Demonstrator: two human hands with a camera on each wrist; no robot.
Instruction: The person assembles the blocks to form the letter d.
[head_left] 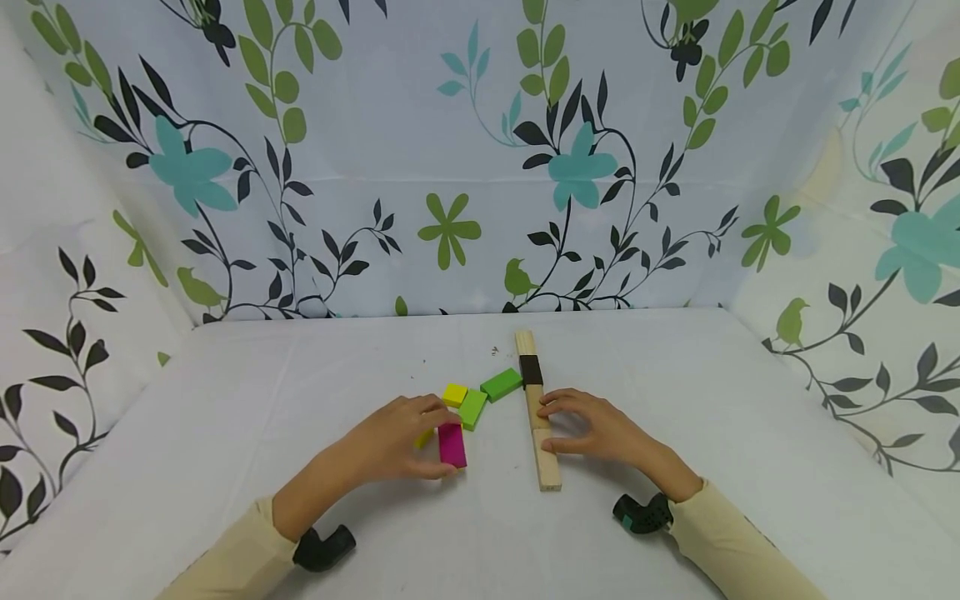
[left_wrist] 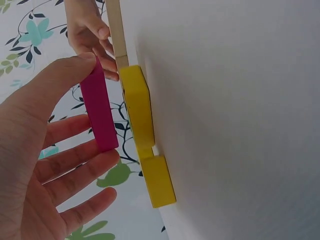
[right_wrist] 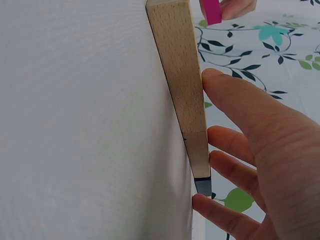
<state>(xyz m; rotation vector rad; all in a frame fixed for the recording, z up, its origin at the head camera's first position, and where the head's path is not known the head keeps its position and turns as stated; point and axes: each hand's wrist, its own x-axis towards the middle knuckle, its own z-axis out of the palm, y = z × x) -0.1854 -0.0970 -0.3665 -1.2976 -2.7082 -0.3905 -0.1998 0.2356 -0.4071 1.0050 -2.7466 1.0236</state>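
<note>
My left hand (head_left: pixel 401 435) pinches a magenta block (head_left: pixel 452 446) between thumb and fingertips. In the left wrist view, that magenta block (left_wrist: pixel 99 107) is held off the table, beside two yellow blocks (left_wrist: pixel 140 110). Past it lie a small yellow block (head_left: pixel 454 395), a light green block (head_left: pixel 472 409) and a darker green block (head_left: pixel 501 384). To their right runs a straight row of plain wooden blocks (head_left: pixel 547 467) with one dark brown block (head_left: pixel 530 372) among them. My right hand (head_left: pixel 596 427) rests its thumb and fingertips along the row's right side, the fingers spread and loosely bent.
A white cloth covers the table (head_left: pixel 360 358). Patterned curtains (head_left: pixel 375 125) rise behind and at both sides. A black device is strapped under each wrist, such as the one (head_left: pixel 324 548) at the left sleeve.
</note>
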